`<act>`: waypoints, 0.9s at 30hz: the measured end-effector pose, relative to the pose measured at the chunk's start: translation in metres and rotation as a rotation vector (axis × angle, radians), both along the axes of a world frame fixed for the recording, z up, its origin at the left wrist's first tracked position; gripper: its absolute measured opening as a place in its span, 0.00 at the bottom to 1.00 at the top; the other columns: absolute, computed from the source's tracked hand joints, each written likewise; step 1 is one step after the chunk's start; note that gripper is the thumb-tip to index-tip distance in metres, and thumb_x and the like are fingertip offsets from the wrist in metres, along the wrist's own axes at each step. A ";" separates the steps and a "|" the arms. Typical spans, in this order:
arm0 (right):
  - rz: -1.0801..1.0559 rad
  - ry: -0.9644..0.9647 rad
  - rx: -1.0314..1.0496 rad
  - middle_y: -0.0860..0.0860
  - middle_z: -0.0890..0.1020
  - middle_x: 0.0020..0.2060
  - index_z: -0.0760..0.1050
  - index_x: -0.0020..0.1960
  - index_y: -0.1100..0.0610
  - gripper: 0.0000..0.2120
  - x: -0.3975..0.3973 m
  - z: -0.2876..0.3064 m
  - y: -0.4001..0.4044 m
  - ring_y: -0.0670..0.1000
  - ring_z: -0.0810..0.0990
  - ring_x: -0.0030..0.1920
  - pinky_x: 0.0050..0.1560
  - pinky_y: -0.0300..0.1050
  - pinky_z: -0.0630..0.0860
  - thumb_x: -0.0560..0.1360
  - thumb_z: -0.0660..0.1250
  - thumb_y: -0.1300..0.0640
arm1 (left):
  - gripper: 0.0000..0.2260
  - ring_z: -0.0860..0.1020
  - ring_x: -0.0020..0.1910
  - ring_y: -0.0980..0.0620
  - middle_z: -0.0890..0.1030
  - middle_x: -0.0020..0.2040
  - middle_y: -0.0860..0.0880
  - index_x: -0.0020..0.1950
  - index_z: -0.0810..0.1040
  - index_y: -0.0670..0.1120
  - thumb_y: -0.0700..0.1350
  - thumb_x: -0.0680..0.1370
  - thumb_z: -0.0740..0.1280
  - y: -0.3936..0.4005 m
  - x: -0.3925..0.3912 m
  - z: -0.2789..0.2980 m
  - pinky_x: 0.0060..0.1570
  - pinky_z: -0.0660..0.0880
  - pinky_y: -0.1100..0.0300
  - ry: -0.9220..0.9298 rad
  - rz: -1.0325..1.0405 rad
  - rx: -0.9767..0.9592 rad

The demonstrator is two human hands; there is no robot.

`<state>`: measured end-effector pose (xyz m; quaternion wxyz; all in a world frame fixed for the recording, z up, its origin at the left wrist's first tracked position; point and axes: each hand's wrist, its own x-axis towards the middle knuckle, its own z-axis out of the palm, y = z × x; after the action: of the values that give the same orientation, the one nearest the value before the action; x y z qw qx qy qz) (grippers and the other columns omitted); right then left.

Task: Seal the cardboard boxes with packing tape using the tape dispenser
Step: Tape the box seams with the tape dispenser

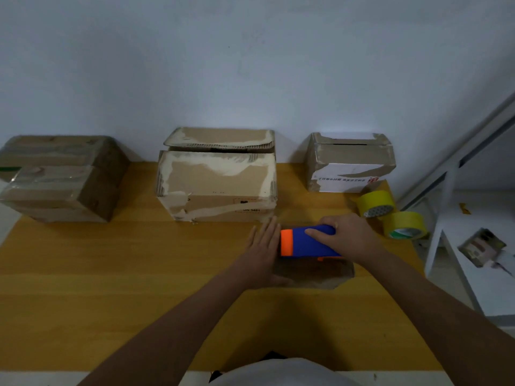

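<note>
A small flat cardboard box (315, 273) lies on the wooden table (111, 288) in front of me. On top of it sits a blue tape dispenser (303, 243) with an orange end, and my right hand (351, 235) grips it from above. My left hand (262, 254) lies flat with straight fingers against the left side of that box. Along the wall stand three more boxes: a taped brown box (61, 176) at left, a large box (217, 179) with its lid flap partly raised in the middle, and a smaller white-labelled box (348, 162) at right.
Two yellow tape rolls (376, 203) (404, 225) lie at the table's right edge, near my right hand. A white frame and shelf (473, 260) with scraps stand to the right of the table. A pale wall runs behind the boxes.
</note>
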<state>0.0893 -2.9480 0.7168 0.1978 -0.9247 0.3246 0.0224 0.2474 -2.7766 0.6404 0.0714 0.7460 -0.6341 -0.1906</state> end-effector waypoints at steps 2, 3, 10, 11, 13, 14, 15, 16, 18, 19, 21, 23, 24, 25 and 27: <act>0.009 0.019 -0.030 0.47 0.82 0.38 0.80 0.51 0.47 0.20 0.001 0.002 0.001 0.46 0.80 0.39 0.41 0.46 0.79 0.75 0.59 0.33 | 0.59 0.29 0.76 0.47 0.31 0.78 0.44 0.78 0.32 0.42 0.74 0.69 0.64 -0.012 0.005 -0.003 0.75 0.32 0.44 -0.079 -0.045 0.051; 0.015 0.037 -0.048 0.47 0.82 0.38 0.80 0.51 0.47 0.21 0.002 0.002 0.001 0.46 0.79 0.39 0.41 0.45 0.78 0.75 0.58 0.33 | 0.59 0.29 0.76 0.47 0.33 0.79 0.44 0.78 0.33 0.41 0.75 0.69 0.64 -0.014 0.007 -0.006 0.75 0.32 0.44 -0.104 -0.052 0.059; 0.065 0.084 -0.036 0.50 0.83 0.41 0.81 0.51 0.51 0.25 0.001 0.011 -0.006 0.49 0.80 0.42 0.43 0.48 0.79 0.76 0.57 0.33 | 0.55 0.39 0.79 0.48 0.42 0.81 0.46 0.80 0.38 0.44 0.77 0.69 0.59 -0.009 0.015 -0.013 0.76 0.34 0.45 -0.145 -0.067 0.026; 0.073 0.079 -0.033 0.50 0.83 0.41 0.81 0.51 0.51 0.24 0.000 0.013 -0.008 0.49 0.80 0.42 0.42 0.47 0.78 0.76 0.58 0.33 | 0.55 0.39 0.80 0.48 0.42 0.81 0.46 0.80 0.38 0.44 0.77 0.69 0.58 -0.009 0.016 -0.013 0.76 0.34 0.46 -0.154 -0.073 0.032; 0.096 0.075 -0.047 0.50 0.82 0.40 0.81 0.51 0.50 0.24 -0.001 0.015 -0.009 0.49 0.79 0.41 0.39 0.44 0.76 0.76 0.58 0.33 | 0.55 0.39 0.80 0.47 0.42 0.81 0.45 0.80 0.38 0.43 0.78 0.69 0.56 -0.010 0.017 -0.011 0.75 0.33 0.47 -0.191 -0.093 0.044; 0.107 0.075 -0.058 0.50 0.82 0.40 0.81 0.51 0.50 0.24 -0.002 0.015 -0.009 0.49 0.79 0.41 0.38 0.44 0.76 0.76 0.58 0.33 | 0.55 0.40 0.80 0.46 0.42 0.81 0.44 0.80 0.38 0.43 0.78 0.69 0.55 -0.010 0.017 -0.011 0.75 0.32 0.47 -0.209 -0.101 0.048; 0.113 0.074 -0.064 0.50 0.83 0.40 0.81 0.52 0.51 0.25 -0.004 0.016 -0.011 0.49 0.79 0.42 0.38 0.44 0.76 0.75 0.58 0.33 | 0.55 0.40 0.80 0.45 0.43 0.81 0.43 0.80 0.38 0.43 0.78 0.69 0.53 -0.010 0.018 -0.010 0.74 0.32 0.47 -0.222 -0.106 0.049; 0.114 0.075 -0.065 0.50 0.83 0.41 0.81 0.52 0.51 0.25 -0.006 0.016 -0.013 0.49 0.80 0.42 0.38 0.45 0.77 0.75 0.58 0.33 | 0.55 0.41 0.80 0.45 0.43 0.81 0.43 0.80 0.38 0.43 0.79 0.69 0.53 -0.011 0.018 -0.010 0.74 0.31 0.47 -0.235 -0.112 0.051; 0.109 0.067 -0.058 0.50 0.83 0.41 0.81 0.53 0.51 0.25 -0.014 0.017 -0.018 0.49 0.80 0.42 0.40 0.47 0.78 0.75 0.58 0.32 | 0.55 0.43 0.80 0.44 0.45 0.81 0.42 0.80 0.39 0.42 0.78 0.69 0.53 -0.012 0.017 -0.007 0.74 0.31 0.47 -0.261 -0.131 0.048; 0.106 0.055 -0.053 0.50 0.83 0.41 0.81 0.53 0.51 0.25 -0.018 0.017 -0.020 0.48 0.80 0.42 0.40 0.47 0.79 0.75 0.58 0.32 | 0.55 0.44 0.80 0.44 0.46 0.81 0.41 0.80 0.40 0.41 0.78 0.70 0.55 -0.013 0.017 -0.006 0.74 0.31 0.47 -0.265 -0.137 0.040; 0.100 0.020 -0.060 0.49 0.84 0.41 0.81 0.55 0.49 0.25 -0.026 0.016 -0.025 0.47 0.79 0.41 0.37 0.45 0.77 0.75 0.58 0.32 | 0.54 0.45 0.80 0.43 0.47 0.81 0.41 0.80 0.40 0.41 0.77 0.70 0.56 -0.013 0.016 -0.006 0.74 0.31 0.47 -0.258 -0.143 0.029; 0.090 -0.013 -0.087 0.47 0.83 0.39 0.81 0.55 0.48 0.25 -0.036 0.017 -0.034 0.44 0.77 0.37 0.32 0.39 0.72 0.74 0.57 0.32 | 0.54 0.43 0.80 0.44 0.44 0.81 0.41 0.80 0.38 0.42 0.77 0.70 0.56 -0.013 0.016 -0.007 0.74 0.32 0.48 -0.268 -0.149 0.036; 0.077 -0.015 -0.089 0.47 0.82 0.37 0.82 0.54 0.48 0.25 -0.044 0.017 -0.040 0.43 0.76 0.35 0.31 0.38 0.69 0.74 0.57 0.32 | 0.54 0.42 0.80 0.44 0.43 0.81 0.42 0.80 0.37 0.42 0.77 0.70 0.55 -0.012 0.017 -0.008 0.75 0.32 0.49 -0.273 -0.150 0.044; 0.057 -0.006 -0.084 0.46 0.81 0.35 0.82 0.53 0.48 0.25 -0.053 0.016 -0.046 0.42 0.75 0.34 0.30 0.38 0.68 0.74 0.58 0.31 | 0.54 0.41 0.80 0.45 0.42 0.81 0.42 0.79 0.35 0.43 0.77 0.70 0.54 -0.010 0.020 -0.009 0.75 0.31 0.49 -0.275 -0.148 0.048; -0.002 0.015 -0.062 0.45 0.79 0.34 0.82 0.53 0.48 0.25 -0.072 0.011 -0.057 0.40 0.74 0.32 0.30 0.37 0.65 0.73 0.58 0.31 | 0.54 0.40 0.80 0.45 0.40 0.81 0.44 0.79 0.33 0.43 0.78 0.70 0.52 -0.007 0.026 -0.010 0.75 0.30 0.50 -0.278 -0.143 0.051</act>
<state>0.0172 -3.0048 0.7282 0.1668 -0.9298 0.3276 0.0191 0.2732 -2.7837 0.6307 -0.0497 0.7198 -0.6842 -0.1060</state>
